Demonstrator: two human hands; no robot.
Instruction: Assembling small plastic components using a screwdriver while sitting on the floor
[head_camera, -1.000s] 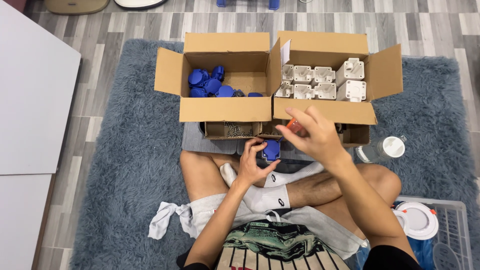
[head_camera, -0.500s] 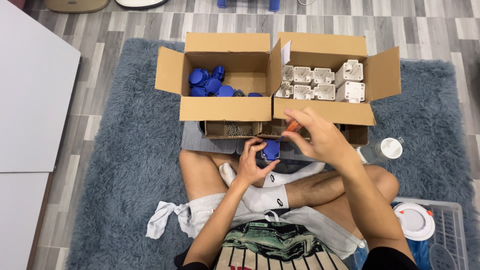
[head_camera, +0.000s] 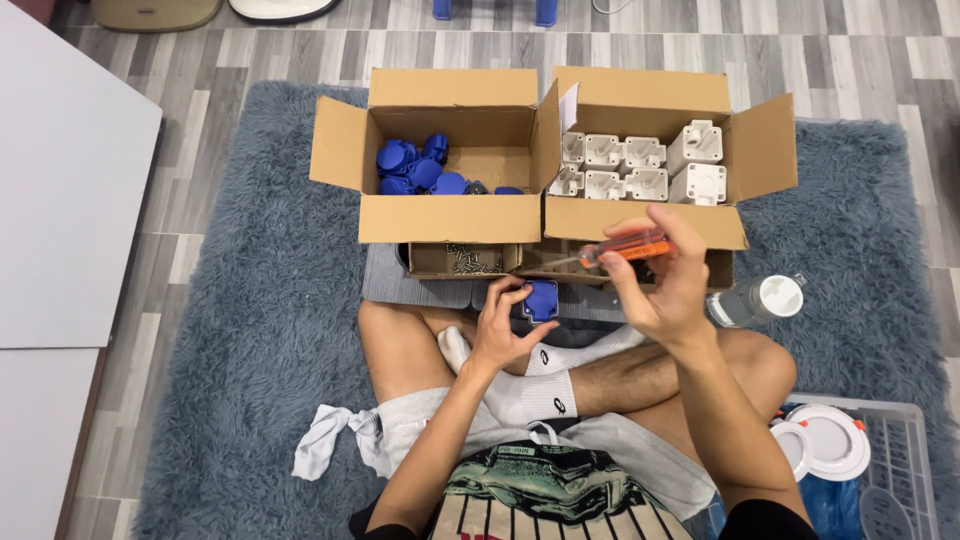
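two hands work close together over the person's crossed legs, between the lap and a row of cardboard boxes on the grey rug (head_camera: 200, 330). the left hand (head_camera: 505, 330) has its grip pinching a blue cap (head_camera: 541, 299), fingers curled round its lower edge so its face is turned up and steady. just up and left of that grip sits a shallow tray of screws (head_camera: 465, 260), within easy reach, and beyond it the left box (head_camera: 440, 218) holds more blue caps in a loose heap. to the right, the right hand (head_camera: 660, 285) has its grip pressed around an orange-handled screwdriver (head_camera: 620, 248), held level with the tip pointing left, above the cap but not touching it. behind that grip the right box (head_camera: 650, 220) keeps white housings in neat rows. a clear bottle (head_camera: 755, 300) lies just right of the wrist.
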